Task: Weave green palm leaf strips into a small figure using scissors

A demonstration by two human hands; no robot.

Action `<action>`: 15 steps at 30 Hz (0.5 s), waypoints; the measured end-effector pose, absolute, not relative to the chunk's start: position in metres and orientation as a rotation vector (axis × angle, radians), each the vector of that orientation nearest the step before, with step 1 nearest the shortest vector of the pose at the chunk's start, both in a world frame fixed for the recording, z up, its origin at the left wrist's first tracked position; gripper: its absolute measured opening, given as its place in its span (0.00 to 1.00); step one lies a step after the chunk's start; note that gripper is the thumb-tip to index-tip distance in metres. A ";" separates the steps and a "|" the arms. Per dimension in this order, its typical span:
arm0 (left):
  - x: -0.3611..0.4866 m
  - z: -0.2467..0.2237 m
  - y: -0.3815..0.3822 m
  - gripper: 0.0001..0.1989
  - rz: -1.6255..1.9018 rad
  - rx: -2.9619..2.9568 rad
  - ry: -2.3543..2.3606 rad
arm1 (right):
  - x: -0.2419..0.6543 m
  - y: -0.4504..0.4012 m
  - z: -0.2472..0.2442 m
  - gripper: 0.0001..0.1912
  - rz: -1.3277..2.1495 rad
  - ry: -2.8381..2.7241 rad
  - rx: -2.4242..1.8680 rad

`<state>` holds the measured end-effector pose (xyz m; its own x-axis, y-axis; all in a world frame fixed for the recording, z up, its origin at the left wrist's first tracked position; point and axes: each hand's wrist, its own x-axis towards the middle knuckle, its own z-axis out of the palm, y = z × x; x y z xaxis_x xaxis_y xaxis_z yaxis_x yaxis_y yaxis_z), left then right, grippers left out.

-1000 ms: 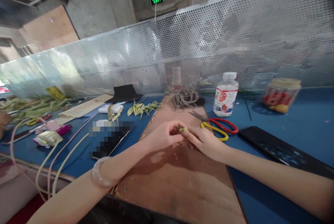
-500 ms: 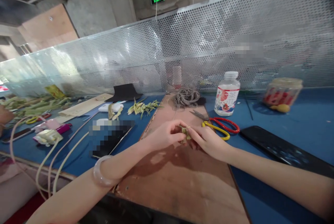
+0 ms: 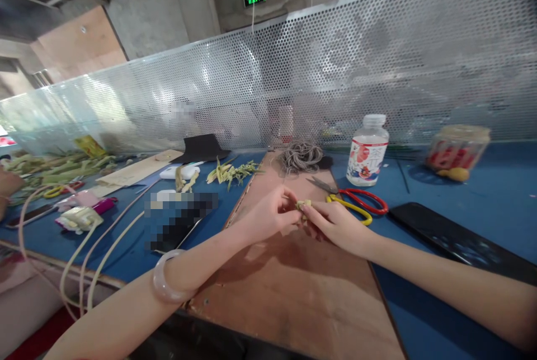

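Note:
Over the brown wooden board, my left hand (image 3: 274, 212) and my right hand (image 3: 339, 226) meet at a small yellow-green piece of leaf or husk (image 3: 302, 204). My right thumb and fingers pinch it from the right. On the left, my curled fingers and thumb close on its other side; part of the piece is hidden by the fingers. Just beyond my right hand lie scissors (image 3: 356, 203) with one red and one yellow handle. A tangle of grey cord (image 3: 302, 157) sits farther back on the board (image 3: 293, 287).
A clear bottle (image 3: 367, 153), a lidded jar (image 3: 457, 150) and a black phone-like slab (image 3: 457, 237) stand or lie on the right. On the left are yellow-green sprigs (image 3: 230, 173), a dark phone (image 3: 184, 223), looping cables and another person's hand (image 3: 9, 184). A perforated metal screen (image 3: 218, 86) runs behind.
My fingers have shifted slightly around the leaf piece, which now shows a little higher and more upright between them. The whole view has moved slightly.

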<state>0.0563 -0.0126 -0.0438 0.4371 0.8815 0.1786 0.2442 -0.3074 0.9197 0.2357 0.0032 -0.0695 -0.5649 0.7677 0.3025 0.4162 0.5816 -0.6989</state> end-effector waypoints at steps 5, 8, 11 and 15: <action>0.056 -0.043 -0.013 0.10 0.904 1.891 1.003 | 0.236 0.001 -0.066 0.25 0.776 -2.219 -0.925; 0.056 -0.043 -0.014 0.09 0.889 1.889 0.979 | 0.237 0.001 -0.066 0.25 0.802 -2.215 -0.925; 0.056 -0.042 -0.014 0.08 0.882 1.876 0.948 | 0.237 0.002 -0.068 0.27 0.833 -2.220 -0.934; 0.057 -0.040 -0.015 0.08 0.881 1.854 0.924 | 0.236 0.002 -0.068 0.29 0.867 -2.223 -0.933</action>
